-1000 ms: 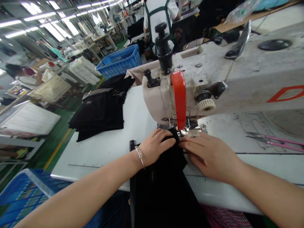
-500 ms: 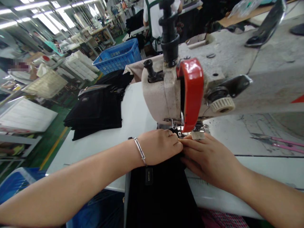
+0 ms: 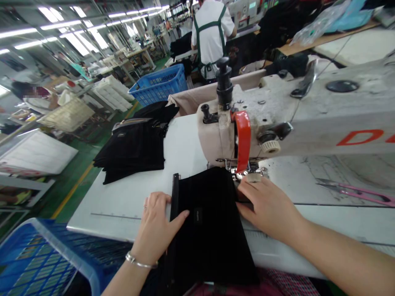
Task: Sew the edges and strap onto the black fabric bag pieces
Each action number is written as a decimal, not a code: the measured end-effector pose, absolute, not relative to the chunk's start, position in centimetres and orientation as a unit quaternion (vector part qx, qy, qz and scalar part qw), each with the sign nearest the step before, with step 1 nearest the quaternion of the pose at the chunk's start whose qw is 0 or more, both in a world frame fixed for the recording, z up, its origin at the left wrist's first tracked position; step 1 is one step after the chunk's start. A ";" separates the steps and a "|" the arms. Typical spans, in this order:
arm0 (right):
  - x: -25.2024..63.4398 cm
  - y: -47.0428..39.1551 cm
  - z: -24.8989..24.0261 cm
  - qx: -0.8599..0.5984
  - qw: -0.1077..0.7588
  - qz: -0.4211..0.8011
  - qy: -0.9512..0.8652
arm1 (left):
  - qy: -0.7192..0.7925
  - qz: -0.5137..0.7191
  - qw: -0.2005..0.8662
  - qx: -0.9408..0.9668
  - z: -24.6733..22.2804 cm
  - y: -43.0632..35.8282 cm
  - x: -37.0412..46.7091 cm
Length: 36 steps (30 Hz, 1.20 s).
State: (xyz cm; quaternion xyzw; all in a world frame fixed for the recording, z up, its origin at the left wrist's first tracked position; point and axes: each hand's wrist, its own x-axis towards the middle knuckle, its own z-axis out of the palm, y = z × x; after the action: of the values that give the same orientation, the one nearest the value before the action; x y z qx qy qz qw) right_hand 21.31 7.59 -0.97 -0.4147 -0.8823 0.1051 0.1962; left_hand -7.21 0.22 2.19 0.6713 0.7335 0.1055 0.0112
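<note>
A black fabric piece [image 3: 212,238] with a small dark label [image 3: 198,215] lies on the sewing machine table, its near end hanging towards my lap. Along its left edge runs a stiff dark strip [image 3: 174,201]. My left hand [image 3: 157,228], wearing a bracelet, grips that edge, thumb on top and fingers on the outer side. My right hand [image 3: 271,205] rests by the fabric's right edge, close to the presser foot, thumb and fingers apart. The sewing machine head [image 3: 219,135], with a red guard [image 3: 243,139], stands directly beyond the fabric.
A stack of black fabric pieces [image 3: 132,148] lies at the table's left. Pink-handled thread snips [image 3: 358,191] rest right of the machine. Blue baskets stand near left [image 3: 46,255] and beyond the table [image 3: 160,84]. A co-worker [image 3: 210,33] stands behind.
My left hand has moved left and nearer, from beside the presser foot to the fabric's left edge, uncovering the fabric. My right hand stays near the foot. The view has shifted.
</note>
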 end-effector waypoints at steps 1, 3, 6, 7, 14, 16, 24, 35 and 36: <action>21.1 7.5 -0.9 -0.419 0.205 0.129 -0.875 | 0.743 0.132 0.062 0.653 2.0 0.0 -7.5; 20.6 7.2 -0.8 -0.433 0.249 0.211 -0.841 | 0.749 0.223 0.198 0.592 1.9 0.2 -7.6; 19.4 6.3 -0.4 -0.465 0.367 0.437 -0.677 | 0.692 0.383 0.414 0.451 2.6 1.8 -7.4; 18.9 5.9 -0.1 -0.467 0.401 0.506 -0.603 | 0.667 0.413 0.459 0.417 2.9 2.4 -7.5; 16.6 1.1 1.1 -0.403 0.366 0.770 -0.333 | 0.693 0.289 0.414 0.515 4.9 3.1 -10.9; 16.8 -1.1 0.7 -0.397 0.347 0.775 -0.348 | 0.715 0.254 0.227 0.611 5.6 1.1 -10.5; 19.3 -7.2 -2.2 -0.426 0.291 0.757 -0.401 | 0.345 0.107 0.045 0.931 4.0 -7.0 -0.8; 18.7 -7.3 -3.4 -0.482 0.248 0.719 -0.434 | 0.769 0.375 0.192 0.481 0.9 -10.5 -7.5; 18.7 -7.3 -3.5 -0.488 0.244 0.719 -0.432 | 0.759 0.404 0.280 0.427 0.6 -10.4 -7.8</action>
State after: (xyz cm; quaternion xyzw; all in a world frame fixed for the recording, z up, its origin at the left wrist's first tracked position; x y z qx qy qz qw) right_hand 18.74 -7.27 -3.47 -0.4875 -0.4318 0.7186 0.2439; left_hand -7.77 -10.42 0.63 0.4272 0.7588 0.4040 0.2802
